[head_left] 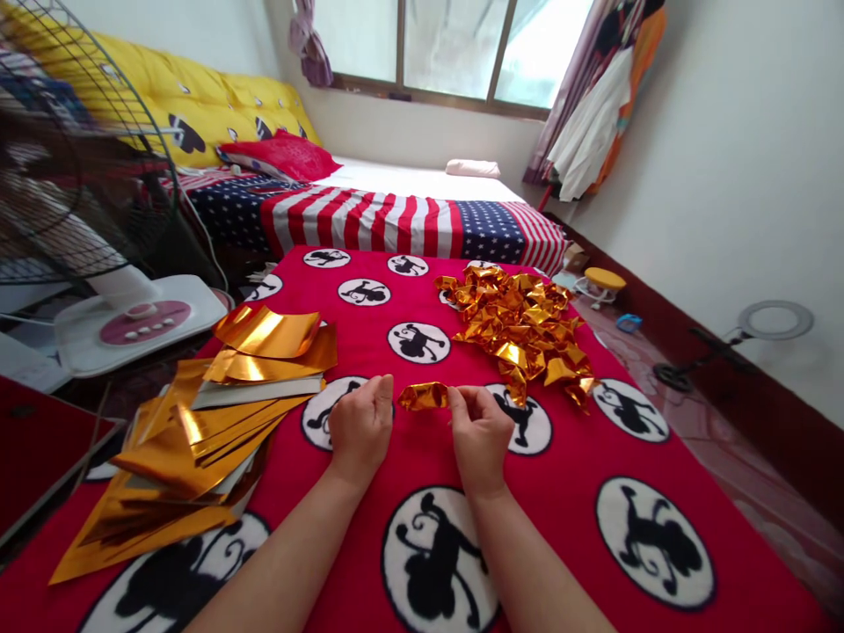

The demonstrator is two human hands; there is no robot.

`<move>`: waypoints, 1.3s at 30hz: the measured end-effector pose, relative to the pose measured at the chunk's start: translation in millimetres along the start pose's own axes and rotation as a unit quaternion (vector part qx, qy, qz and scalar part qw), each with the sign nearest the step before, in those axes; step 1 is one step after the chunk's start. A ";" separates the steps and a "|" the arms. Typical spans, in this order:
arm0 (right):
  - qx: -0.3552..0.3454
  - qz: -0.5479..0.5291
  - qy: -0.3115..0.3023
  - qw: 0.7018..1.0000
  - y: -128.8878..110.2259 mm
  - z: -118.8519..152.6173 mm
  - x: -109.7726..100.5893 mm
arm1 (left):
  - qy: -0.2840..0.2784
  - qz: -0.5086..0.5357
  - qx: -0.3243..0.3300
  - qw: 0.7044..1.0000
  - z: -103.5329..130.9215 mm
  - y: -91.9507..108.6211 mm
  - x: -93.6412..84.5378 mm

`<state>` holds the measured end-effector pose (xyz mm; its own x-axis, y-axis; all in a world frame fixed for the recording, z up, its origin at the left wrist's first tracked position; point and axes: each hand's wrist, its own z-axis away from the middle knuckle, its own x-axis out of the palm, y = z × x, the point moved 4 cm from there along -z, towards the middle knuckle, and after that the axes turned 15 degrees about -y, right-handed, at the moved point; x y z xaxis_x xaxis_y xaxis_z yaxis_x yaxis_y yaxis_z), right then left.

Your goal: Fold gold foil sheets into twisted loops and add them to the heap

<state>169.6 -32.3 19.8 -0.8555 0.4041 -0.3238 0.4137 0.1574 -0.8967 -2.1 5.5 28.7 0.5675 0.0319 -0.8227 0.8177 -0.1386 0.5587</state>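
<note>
A small folded piece of shiny gold foil paper (424,396) is held up over the red cloth, its right end pinched between the thumb and fingers of my right hand (481,431). My left hand (362,426) is closed with the thumb against the curled fingers, just left of the foil piece, and a narrow gap shows between them. I see nothing in that hand. Left of it lies a loose, fanned stack of flat gold foil sheets (264,365), some showing pale backs. Beyond my right hand is a heap of folded gold foil pieces (520,316).
The red cloth with black-and-white monkey circles (547,527) covers the table. An electric fan (138,308) stands at the left. Behind are a bed with a flag-patterned cover (369,220) and a window. A yellow stool (603,280) and ring light (774,319) are at the right.
</note>
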 end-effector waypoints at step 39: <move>0.048 0.454 -0.007 0.890 12.5 -208.4 0.5 | -0.053 0.044 -0.058 0.996 -6.3 -5.6 4.0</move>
<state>239.2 157.7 71.4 -0.1864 0.3136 -0.9311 0.9082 -0.3064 -0.2850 -3.8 12.7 23.0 0.6288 -0.0809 -0.7733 0.7746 -0.0216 0.6321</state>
